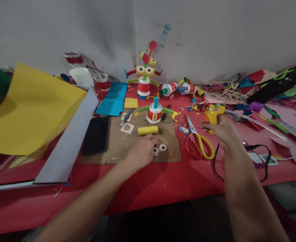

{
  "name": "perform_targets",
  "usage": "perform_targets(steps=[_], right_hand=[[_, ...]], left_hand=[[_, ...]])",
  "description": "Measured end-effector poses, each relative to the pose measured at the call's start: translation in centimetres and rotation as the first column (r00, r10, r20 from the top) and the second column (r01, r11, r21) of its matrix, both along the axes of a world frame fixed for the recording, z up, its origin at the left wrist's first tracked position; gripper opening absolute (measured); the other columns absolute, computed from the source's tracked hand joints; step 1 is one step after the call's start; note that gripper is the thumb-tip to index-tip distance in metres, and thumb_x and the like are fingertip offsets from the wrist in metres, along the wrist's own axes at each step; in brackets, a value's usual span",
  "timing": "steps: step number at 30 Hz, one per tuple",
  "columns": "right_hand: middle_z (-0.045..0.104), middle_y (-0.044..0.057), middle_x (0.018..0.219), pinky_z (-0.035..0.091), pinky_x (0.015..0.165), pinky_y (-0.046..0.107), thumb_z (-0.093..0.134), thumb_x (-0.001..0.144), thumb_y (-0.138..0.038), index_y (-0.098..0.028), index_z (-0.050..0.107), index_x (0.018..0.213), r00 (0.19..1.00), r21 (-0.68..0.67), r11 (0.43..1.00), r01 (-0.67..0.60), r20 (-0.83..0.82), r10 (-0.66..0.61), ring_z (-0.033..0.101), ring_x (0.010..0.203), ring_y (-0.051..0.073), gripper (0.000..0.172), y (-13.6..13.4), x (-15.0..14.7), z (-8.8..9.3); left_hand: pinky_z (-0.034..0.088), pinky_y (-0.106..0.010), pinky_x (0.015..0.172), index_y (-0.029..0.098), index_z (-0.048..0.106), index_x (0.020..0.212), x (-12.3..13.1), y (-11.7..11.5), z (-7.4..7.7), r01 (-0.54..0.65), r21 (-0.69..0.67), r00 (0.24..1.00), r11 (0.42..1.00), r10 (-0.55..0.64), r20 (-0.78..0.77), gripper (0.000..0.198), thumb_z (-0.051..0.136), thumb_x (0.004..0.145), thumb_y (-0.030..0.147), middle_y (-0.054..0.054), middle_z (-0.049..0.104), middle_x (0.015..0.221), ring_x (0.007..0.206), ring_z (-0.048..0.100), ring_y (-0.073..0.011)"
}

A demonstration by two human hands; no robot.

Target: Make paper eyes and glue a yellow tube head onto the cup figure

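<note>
My right hand (222, 127) is wrapped round the handle of a yellow hot glue gun (214, 113) on the right side of the table. My left hand (144, 149) has its fingers closed at a round paper eye (155, 152), low over a brown cardboard sheet (122, 153). A second paper eye (162, 147) lies just right of those fingertips. Beyond the left hand rests a yellow paper tube (148, 130). Behind it stands a red-and-white cup figure (154, 113) with green spring arms and a blue spring on top.
Open scissors (199, 144) lie between the cardboard and the glue gun. A black phone (95, 136) is at the left, beside a white box (64, 144) with yellow paper. Finished cup figures (144, 85) stand near the wall. A black cable (266, 164) loops by my right forearm.
</note>
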State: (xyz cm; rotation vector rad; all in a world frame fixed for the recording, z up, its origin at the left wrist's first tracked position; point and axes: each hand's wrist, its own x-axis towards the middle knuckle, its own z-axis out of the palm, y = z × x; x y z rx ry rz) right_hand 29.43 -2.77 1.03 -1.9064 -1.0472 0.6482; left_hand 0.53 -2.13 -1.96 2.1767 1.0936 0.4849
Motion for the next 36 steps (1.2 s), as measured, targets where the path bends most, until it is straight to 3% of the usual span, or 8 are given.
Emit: perform_targets(steps=[3, 8, 13, 18, 24, 28, 32, 36], right_hand=[[0.059, -0.002, 0.068, 0.046, 0.051, 0.023, 0.070, 0.058, -0.020, -0.021, 0.054, 0.081, 0.959, 0.067, 0.997, -0.050, -0.276, 0.066, 0.056, 0.057, 0.013, 0.028, -1.5, -2.1, 1.4], [0.052, -0.006, 0.059, 0.038, 0.041, 0.020, 0.075, 0.059, -0.036, -0.021, 0.055, 0.079, 0.892, 0.142, 0.989, -0.030, -0.442, 0.091, 0.047, 0.047, 0.008, 0.032, -2.8, -4.7, 2.3], [0.058, -0.005, 0.073, 0.037, 0.041, 0.019, 0.075, 0.062, -0.036, -0.022, 0.055, 0.088, 0.815, 0.252, 0.964, -0.086, -0.538, 0.214, 0.049, 0.047, 0.006, 0.036, -2.6, -7.2, 2.1], [0.055, -0.006, 0.065, 0.036, 0.047, 0.018, 0.072, 0.069, -0.031, -0.021, 0.058, 0.084, 0.793, 0.332, 0.939, -0.092, -0.545, 0.271, 0.045, 0.049, 0.005, 0.023, -2.8, -9.8, 0.5], [0.058, -0.001, 0.071, 0.040, 0.054, 0.023, 0.066, 0.076, -0.034, -0.020, 0.062, 0.091, 0.819, 0.289, 0.941, -0.177, -0.487, 0.304, 0.049, 0.058, 0.010, 0.020, -5.0, -11.1, -0.3], [0.053, -0.001, 0.062, 0.041, 0.054, 0.026, 0.064, 0.076, -0.039, -0.020, 0.061, 0.079, 0.881, 0.260, 0.943, -0.209, -0.369, 0.297, 0.048, 0.057, 0.012, 0.020, -6.2, -10.8, -0.1], [0.052, 0.000, 0.063, 0.040, 0.053, 0.026, 0.062, 0.077, -0.043, -0.020, 0.057, 0.075, 0.928, 0.237, 0.956, -0.173, -0.286, 0.239, 0.047, 0.058, 0.013, 0.023, -6.7, -10.4, -0.5], [0.051, -0.002, 0.064, 0.039, 0.056, 0.026, 0.063, 0.078, -0.043, -0.021, 0.053, 0.076, 0.930, 0.252, 0.963, -0.094, -0.323, 0.175, 0.047, 0.059, 0.013, 0.024, -6.9, -10.0, -1.0]], left_hand=[[0.034, -0.028, 0.062, 0.021, 0.062, 0.067, 0.3, -0.2, -0.3, -0.005, -0.100, 0.995, 0.995, 0.015, 0.101, 0.014, 0.062, 0.061, 0.008, -0.003, 0.058, 0.074, 0.067, 0.051, -0.0171], [0.035, -0.027, 0.060, 0.022, 0.065, 0.070, 0.2, 0.3, 0.6, 0.009, -0.252, 0.970, 0.968, 0.052, 0.236, 0.014, 0.059, 0.065, 0.010, -0.001, 0.064, 0.068, 0.063, 0.052, -0.0156], [0.040, -0.028, 0.064, 0.018, 0.068, 0.070, -1.0, 1.5, 2.6, -0.135, -0.441, 0.851, 0.887, 0.332, 0.407, 0.005, 0.065, 0.067, 0.020, -0.003, 0.066, 0.071, 0.067, 0.056, -0.0154], [0.043, -0.029, 0.077, 0.016, 0.069, 0.077, -1.9, 1.9, 3.2, 0.016, -0.622, 0.654, 0.783, 0.462, 0.598, 0.014, 0.070, 0.067, 0.027, -0.005, 0.068, 0.083, 0.082, 0.059, -0.0158], [0.043, -0.027, 0.074, 0.018, 0.066, 0.092, -1.6, 1.7, 2.9, -0.022, -0.660, 0.656, 0.751, 0.509, 0.557, 0.028, 0.073, 0.066, 0.026, -0.004, 0.067, 0.086, 0.080, 0.059, -0.0139], [0.042, -0.027, 0.067, 0.017, 0.065, 0.081, -1.5, 1.8, 2.6, -0.079, -0.696, 0.628, 0.713, 0.578, 0.521, 0.022, 0.074, 0.064, 0.029, -0.004, 0.067, 0.080, 0.073, 0.059, -0.0133], [0.038, -0.025, 0.057, 0.016, 0.065, 0.069, -1.6, 2.1, 2.4, -0.091, -0.702, 0.628, 0.706, 0.588, 0.510, 0.016, 0.075, 0.063, 0.028, -0.001, 0.063, 0.067, 0.059, 0.052, -0.0097], [0.035, -0.023, 0.054, 0.016, 0.065, 0.074, -1.9, 2.4, 2.3, -0.059, -0.680, 0.611, 0.730, 0.565, 0.554, 0.018, 0.075, 0.063, 0.028, 0.000, 0.060, 0.068, 0.057, 0.050, -0.0077]])
